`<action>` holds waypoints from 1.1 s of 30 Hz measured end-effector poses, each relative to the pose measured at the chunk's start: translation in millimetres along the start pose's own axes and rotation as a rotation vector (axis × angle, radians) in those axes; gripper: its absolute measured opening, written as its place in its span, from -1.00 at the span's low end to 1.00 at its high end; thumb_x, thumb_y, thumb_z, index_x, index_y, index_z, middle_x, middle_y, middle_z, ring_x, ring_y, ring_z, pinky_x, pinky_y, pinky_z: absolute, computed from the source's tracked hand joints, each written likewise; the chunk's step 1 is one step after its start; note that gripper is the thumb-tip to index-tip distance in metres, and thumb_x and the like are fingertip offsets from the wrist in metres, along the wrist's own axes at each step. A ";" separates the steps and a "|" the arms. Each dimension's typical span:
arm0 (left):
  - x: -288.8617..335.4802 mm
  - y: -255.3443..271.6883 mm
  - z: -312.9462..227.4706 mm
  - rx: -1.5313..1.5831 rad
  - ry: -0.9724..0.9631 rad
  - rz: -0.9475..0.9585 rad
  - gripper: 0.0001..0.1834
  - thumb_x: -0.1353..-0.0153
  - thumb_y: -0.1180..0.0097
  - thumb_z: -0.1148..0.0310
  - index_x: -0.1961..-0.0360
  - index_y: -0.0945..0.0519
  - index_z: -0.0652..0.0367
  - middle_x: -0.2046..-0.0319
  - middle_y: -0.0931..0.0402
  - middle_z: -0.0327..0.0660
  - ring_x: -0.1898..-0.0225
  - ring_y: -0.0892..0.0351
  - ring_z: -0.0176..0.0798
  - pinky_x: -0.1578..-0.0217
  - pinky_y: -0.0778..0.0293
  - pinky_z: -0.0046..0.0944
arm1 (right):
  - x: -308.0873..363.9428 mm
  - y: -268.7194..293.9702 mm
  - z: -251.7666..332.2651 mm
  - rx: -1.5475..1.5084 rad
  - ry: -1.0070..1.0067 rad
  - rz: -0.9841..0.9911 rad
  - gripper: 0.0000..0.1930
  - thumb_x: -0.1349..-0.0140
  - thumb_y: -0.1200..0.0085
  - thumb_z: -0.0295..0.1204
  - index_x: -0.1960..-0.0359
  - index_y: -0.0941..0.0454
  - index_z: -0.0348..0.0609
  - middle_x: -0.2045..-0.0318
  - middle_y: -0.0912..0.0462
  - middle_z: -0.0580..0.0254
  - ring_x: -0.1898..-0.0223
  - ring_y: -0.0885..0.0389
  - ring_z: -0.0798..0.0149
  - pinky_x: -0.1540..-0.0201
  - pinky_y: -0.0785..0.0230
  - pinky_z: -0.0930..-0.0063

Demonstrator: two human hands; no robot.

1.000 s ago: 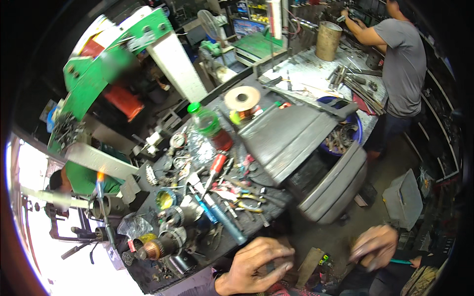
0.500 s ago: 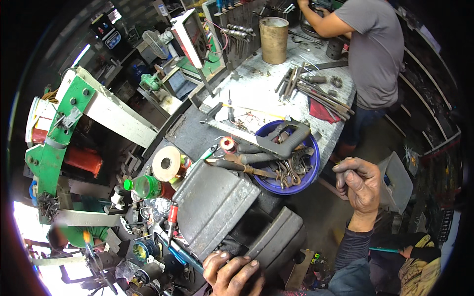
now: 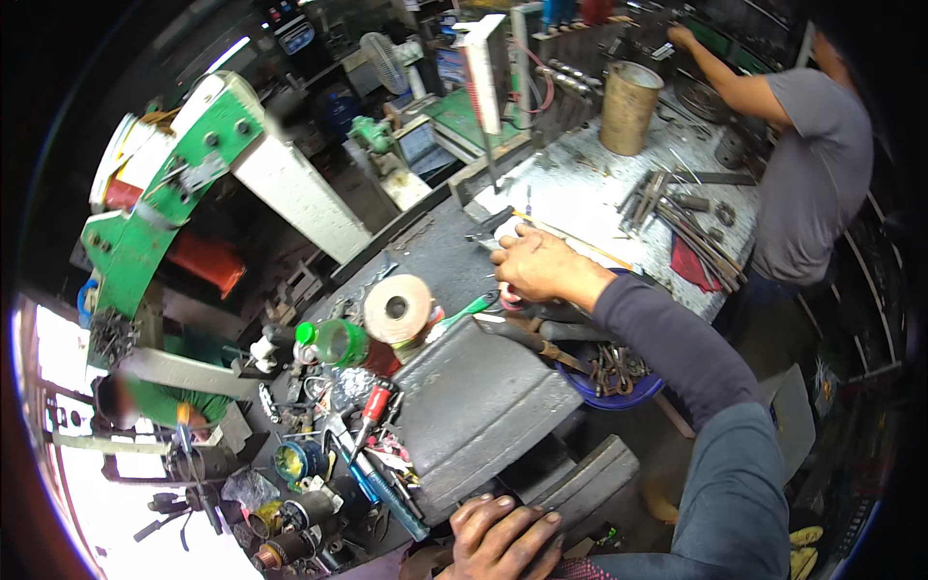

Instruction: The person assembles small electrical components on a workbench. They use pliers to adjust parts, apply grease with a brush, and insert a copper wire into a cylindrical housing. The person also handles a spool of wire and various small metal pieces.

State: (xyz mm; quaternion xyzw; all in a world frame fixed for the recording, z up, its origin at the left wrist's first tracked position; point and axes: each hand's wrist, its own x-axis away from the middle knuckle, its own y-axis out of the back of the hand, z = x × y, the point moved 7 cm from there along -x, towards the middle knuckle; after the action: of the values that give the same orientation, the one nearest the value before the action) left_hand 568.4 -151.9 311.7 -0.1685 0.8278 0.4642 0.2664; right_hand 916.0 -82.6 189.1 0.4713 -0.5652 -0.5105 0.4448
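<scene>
My left hand rests on the near end of a large grey bench vise, its fingers slightly apart and draped over the metal. My right hand reaches across a blue basin of wrenches and tools, its fingers curled down beside a small red spool. What those fingers hold, if anything, is hidden. Just beyond them shows the front end of a hacksaw; my forearm covers its handle. A hammer-like wooden handle lies between the vise and the basin.
Left of the vise stand a tape roll, a green-capped bottle and a red-handled screwdriver. Metal rods and a rusty can occupy the pale tabletop. A co-worker in grey works at the far right. A green-and-white machine arm rises at left.
My right hand has swung from raised at the right to over the basin and hacksaw. My left hand stays on the vise. The whole view has shifted, so the scene sits farther right.
</scene>
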 end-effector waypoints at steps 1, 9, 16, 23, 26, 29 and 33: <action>-1.4 -0.4 0.1 -0.012 0.015 -0.002 -0.48 -0.01 -0.51 0.31 -0.06 -0.73 0.09 0.02 -0.61 -0.12 -0.10 -0.54 0.11 -0.13 -0.48 0.11 | -11.9 -23.6 0.0 0.118 0.046 0.076 -0.72 -0.05 -0.39 -0.31 0.15 -0.81 0.04 -0.07 -0.73 0.33 -0.26 -0.60 0.15 -0.36 -0.42 0.03; 12.0 6.1 -0.7 0.052 0.022 -0.140 -0.55 -0.20 -0.35 0.21 -0.09 -0.69 0.13 -0.06 -0.59 -0.11 -0.26 -0.48 0.07 -0.27 -0.40 0.18 | -36.3 -104.9 -7.6 0.290 0.193 0.164 -0.55 0.02 -0.45 -0.20 0.03 -0.81 0.05 -0.46 -0.47 0.19 -0.57 -0.26 0.04 -0.63 0.02 -0.19; 21.2 -4.5 1.9 0.082 0.033 -0.189 -0.50 -0.21 -0.35 0.14 -0.11 -0.67 0.18 -0.07 -0.57 -0.10 -0.30 -0.43 0.08 -0.30 -0.30 0.18 | -30.9 -26.9 -62.3 -0.296 -0.119 -0.178 -0.51 0.08 -0.51 -0.31 0.09 -0.69 -0.22 -0.08 -0.68 -0.04 -0.16 -0.62 -0.05 -0.18 -0.43 0.04; 23.4 23.8 12.4 0.500 0.110 -0.251 -0.38 -0.21 -0.34 0.45 -0.30 -0.49 0.31 -0.21 -0.39 0.10 -0.29 -0.44 0.26 -0.32 -0.38 0.15 | 12.9 121.2 -80.7 -0.836 -0.410 -0.516 -0.51 -0.30 -0.38 -0.52 -0.26 -0.57 -0.33 0.10 -0.68 0.36 0.15 -0.61 0.46 0.08 -0.50 0.54; 33.1 91.1 16.7 0.552 0.152 -0.326 -0.37 -0.23 -0.34 0.48 -0.33 -0.47 0.31 -0.22 -0.40 0.10 -0.26 -0.48 0.24 -0.27 -0.45 0.09 | 36.9 211.7 7.9 -0.880 -0.128 -0.485 -0.38 -0.28 -0.31 -0.54 -0.40 -0.47 -0.34 -0.15 -0.63 0.21 -0.07 -0.64 0.39 -0.18 -0.49 0.49; 56.8 179.3 24.2 0.431 0.171 -0.472 -0.24 -0.29 -0.35 0.43 -0.48 -0.34 0.29 -0.32 -0.36 0.18 -0.33 -0.45 0.29 -0.32 -0.44 0.08 | 58.0 287.1 156.5 -0.681 0.262 -0.388 -0.35 -0.10 -0.36 -0.51 -0.30 -0.52 -0.33 -0.09 -0.65 0.11 0.01 -0.69 0.25 -0.10 -0.54 0.41; 102.7 256.5 32.0 0.417 0.203 -0.378 0.00 -0.30 -0.43 0.38 -0.62 -0.09 0.33 -0.43 -0.31 0.24 -0.37 -0.46 0.22 -0.34 -0.44 0.04 | 51.7 321.9 359.0 -0.516 0.478 -0.079 -0.39 0.12 -0.53 -0.45 -0.07 -0.66 -0.29 0.12 -0.72 0.00 0.26 -0.79 0.08 0.19 -0.65 0.35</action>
State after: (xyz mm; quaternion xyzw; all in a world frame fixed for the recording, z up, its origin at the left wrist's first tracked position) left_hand 360.2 3.8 410.7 -0.3069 0.8815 0.2073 0.2928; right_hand 529.1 -65.8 481.1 0.4711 -0.2787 -0.5286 0.6488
